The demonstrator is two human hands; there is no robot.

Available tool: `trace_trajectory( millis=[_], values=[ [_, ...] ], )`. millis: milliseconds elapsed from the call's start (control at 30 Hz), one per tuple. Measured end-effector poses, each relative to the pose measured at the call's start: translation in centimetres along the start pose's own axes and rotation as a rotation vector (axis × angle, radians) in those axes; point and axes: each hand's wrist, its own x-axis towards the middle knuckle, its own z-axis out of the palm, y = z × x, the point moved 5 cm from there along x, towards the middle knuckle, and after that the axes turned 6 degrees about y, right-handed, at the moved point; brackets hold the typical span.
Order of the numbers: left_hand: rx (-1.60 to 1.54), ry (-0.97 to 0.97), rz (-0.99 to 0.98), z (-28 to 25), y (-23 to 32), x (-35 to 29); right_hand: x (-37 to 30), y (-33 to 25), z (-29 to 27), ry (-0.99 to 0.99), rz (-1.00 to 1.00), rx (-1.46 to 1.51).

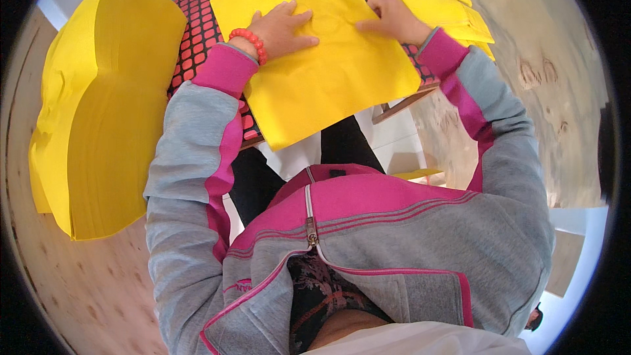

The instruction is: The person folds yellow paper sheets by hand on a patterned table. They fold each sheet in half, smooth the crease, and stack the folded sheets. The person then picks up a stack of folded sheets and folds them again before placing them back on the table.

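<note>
A yellow paper napkin (328,85) lies spread flat on a small table with a red and black grid cover (197,39). My left hand (282,26), a red bead bracelet at its wrist, rests flat on the napkin's upper left part with fingers apart. My right hand (393,20) presses the napkin near its upper right edge, fingers curled down on the sheet. Neither hand lifts anything.
A tall stack of yellow napkins (98,105) stands at my left. Several folded yellow napkins (440,0) lie piled at the table's far right. Wooden floor (545,66) surrounds the table. My grey and pink jacket fills the lower view.
</note>
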Motion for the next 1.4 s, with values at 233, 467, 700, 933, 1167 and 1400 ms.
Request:
trace_trajectory(
  millis=[233, 467, 700, 933, 1167, 1400],
  values=[
    [0.036, -0.007, -0.052, -0.1, 0.8, -0.3, 6.9, 4.6, 4.3, -0.489, 0.604, 1.27],
    [0.015, 0.037, -0.029, -0.5, 0.1, 0.0, 11.7, 4.0, 5.1, -0.109, 0.261, 0.61],
    [0.045, 0.013, -0.093, -0.5, -0.2, 0.1, 9.2, 0.4, 3.9, 0.444, -0.236, -0.098],
    [0.021, -0.031, -0.14, -0.5, -0.2, -0.2, 9.5, 6.3, 4.9, -0.342, 0.568, 1.115],
    [0.056, -0.033, -0.152, -0.4, -0.2, -0.4, 4.4, 5.2, 3.9, -0.388, 0.567, 1.284],
    [0.099, 0.052, 0.028, -1.6, 1.3, -0.2, 0.9, 1.8, 1.6, -0.072, 0.108, 0.482]
  ],
)
